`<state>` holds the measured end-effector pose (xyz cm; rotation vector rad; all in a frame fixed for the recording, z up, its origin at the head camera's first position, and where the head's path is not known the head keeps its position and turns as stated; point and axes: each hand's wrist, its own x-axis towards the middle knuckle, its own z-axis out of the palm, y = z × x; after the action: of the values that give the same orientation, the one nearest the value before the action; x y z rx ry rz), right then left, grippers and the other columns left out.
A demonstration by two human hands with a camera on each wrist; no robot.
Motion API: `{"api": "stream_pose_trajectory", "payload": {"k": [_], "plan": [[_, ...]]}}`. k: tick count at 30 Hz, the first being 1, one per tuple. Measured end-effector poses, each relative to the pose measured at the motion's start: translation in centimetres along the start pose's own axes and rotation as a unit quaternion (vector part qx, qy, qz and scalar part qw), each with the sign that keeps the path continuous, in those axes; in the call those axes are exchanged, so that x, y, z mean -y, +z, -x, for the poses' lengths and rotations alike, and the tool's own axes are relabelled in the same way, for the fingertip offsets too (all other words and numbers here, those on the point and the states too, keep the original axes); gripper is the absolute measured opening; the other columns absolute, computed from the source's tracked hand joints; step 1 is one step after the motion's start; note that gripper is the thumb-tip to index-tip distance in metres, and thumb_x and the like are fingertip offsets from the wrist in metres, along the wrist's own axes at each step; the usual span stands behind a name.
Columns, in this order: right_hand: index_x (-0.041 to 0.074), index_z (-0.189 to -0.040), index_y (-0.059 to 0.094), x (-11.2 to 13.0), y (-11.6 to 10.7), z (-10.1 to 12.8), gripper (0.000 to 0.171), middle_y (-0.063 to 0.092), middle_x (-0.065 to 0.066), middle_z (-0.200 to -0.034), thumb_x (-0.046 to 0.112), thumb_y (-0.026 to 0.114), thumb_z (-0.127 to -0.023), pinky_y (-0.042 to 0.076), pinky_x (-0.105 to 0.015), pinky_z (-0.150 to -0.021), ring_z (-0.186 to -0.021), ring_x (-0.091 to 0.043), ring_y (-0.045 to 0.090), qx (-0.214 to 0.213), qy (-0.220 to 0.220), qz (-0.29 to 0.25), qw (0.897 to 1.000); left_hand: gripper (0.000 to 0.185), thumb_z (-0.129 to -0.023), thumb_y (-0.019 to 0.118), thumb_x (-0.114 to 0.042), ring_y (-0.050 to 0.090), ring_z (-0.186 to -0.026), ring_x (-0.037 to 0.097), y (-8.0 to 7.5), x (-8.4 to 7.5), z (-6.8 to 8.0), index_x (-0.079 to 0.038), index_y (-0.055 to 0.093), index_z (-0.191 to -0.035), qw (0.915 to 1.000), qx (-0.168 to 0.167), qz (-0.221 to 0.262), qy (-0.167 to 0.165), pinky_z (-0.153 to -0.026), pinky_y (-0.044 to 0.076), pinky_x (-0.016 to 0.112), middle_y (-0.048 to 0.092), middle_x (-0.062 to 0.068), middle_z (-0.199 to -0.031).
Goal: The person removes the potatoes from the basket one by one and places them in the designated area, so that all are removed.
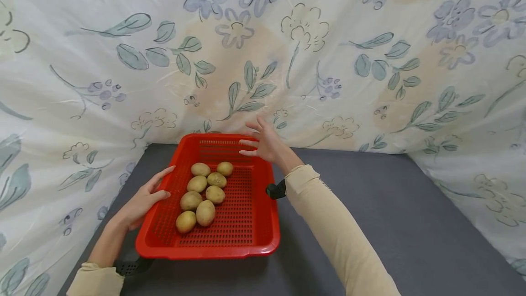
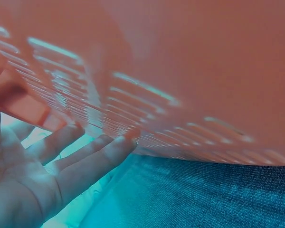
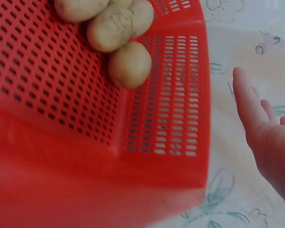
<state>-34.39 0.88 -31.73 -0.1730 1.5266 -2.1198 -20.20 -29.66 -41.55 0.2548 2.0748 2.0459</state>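
Observation:
A red plastic basket (image 1: 240,214) with slotted walls holds several potatoes (image 1: 191,200), gathered toward its left side and far end. At the basket's left edge is my left hand (image 1: 139,202), its thumb and index fingertip at the rim. The left wrist view shows its other fingers (image 2: 99,159) spread and nearly straight, their tips at the outside of the slotted wall. My right hand (image 1: 269,143) is raised by the far right corner with fingers spread, holding nothing. In the right wrist view that hand (image 3: 270,137) stands apart from the basket rim.
The basket is on a dark grey table (image 1: 361,204). A floral cloth (image 1: 263,58) hangs behind and along both sides of the table. Dark wrist straps (image 1: 276,190) show by the sleeves.

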Motion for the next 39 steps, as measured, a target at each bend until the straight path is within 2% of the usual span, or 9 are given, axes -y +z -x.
{"api": "stream_pose_trajectory", "payload": {"k": [10, 16, 22, 26, 33, 39], "plan": [[0.011, -0.151, 0.025, -2.6, 0.3, -1.5, 0.071, 0.032, -0.015, -0.148, 0.056, 0.033, -0.097, 0.035, -0.054, -0.099, -0.135, -0.039, 0.027, -0.025, 0.004, -0.035, 0.999, 0.068, -0.096, 0.042, -0.004, 0.057, -0.107, 0.032, 0.2, 0.0, 0.0, -0.018, 0.01, -0.154, 1.0, 0.004, 0.004, -0.003, -0.078, 0.051, 0.051, 0.022, 0.03, -0.145], [0.01, -0.15, 0.029, -3.6, 0.9, -2.1, 0.069, 0.036, -0.015, -0.146, 0.055, 0.033, -0.098, 0.037, -0.054, -0.099, -0.134, -0.039, 0.029, -0.049, 0.004, -0.041, 0.998, 0.069, -0.096, 0.043, -0.003, 0.057, -0.106, 0.032, 0.1, -0.1, 0.1, -0.018, 0.01, -0.154, 0.9999, 0.006, 0.009, -0.001, -0.078, 0.051, 0.052, 0.022, 0.031, -0.144], [0.01, -0.148, 0.033, -4.6, 1.8, -2.5, 0.066, 0.035, -0.015, -0.147, 0.053, 0.034, -0.098, 0.037, -0.053, -0.099, -0.132, -0.038, 0.032, -0.052, 0.003, -0.051, 0.997, 0.069, -0.096, 0.043, -0.003, 0.057, -0.106, 0.031, 0.1, -0.2, 0.2, -0.018, 0.009, -0.154, 0.9999, 0.006, 0.013, 0.0, -0.077, 0.051, 0.051, 0.021, 0.03, -0.145], [0.011, -0.145, 0.039, -5.4, 2.1, -2.9, 0.064, 0.038, -0.014, -0.145, 0.054, 0.037, -0.097, 0.038, -0.053, -0.098, -0.13, -0.037, 0.036, -0.074, 0.01, -0.068, 0.995, 0.068, -0.097, 0.043, -0.004, 0.057, -0.107, 0.033, 0.3, -0.1, 0.0, -0.019, 0.009, -0.154, 0.9999, 0.008, 0.013, -0.003, -0.078, 0.051, 0.052, 0.022, 0.029, -0.144], [0.009, -0.14, 0.045, -6.0, 2.8, -3.4, 0.058, 0.042, -0.015, -0.141, 0.049, 0.036, -0.099, 0.04, -0.053, -0.095, -0.129, -0.036, 0.038, -0.109, -0.012, -0.084, 0.99, 0.068, -0.096, 0.043, -0.003, 0.057, -0.107, 0.034, 0.0, -0.2, -0.1, -0.019, 0.011, -0.154, 0.9999, 0.0, 0.011, -0.006, -0.077, 0.051, 0.053, 0.023, 0.029, -0.144], [0.009, -0.139, 0.047, -6.5, 3.5, -3.9, 0.059, 0.043, -0.015, -0.141, 0.051, 0.039, -0.098, 0.04, -0.054, -0.096, -0.128, -0.037, 0.038, -0.122, -0.011, -0.105, 0.987, 0.069, -0.096, 0.043, -0.003, 0.058, -0.106, 0.033, -0.1, -0.1, 0.0, -0.019, 0.01, -0.154, 1.0, 0.001, 0.006, -0.006, -0.077, 0.051, 0.052, 0.023, 0.029, -0.144]]}}
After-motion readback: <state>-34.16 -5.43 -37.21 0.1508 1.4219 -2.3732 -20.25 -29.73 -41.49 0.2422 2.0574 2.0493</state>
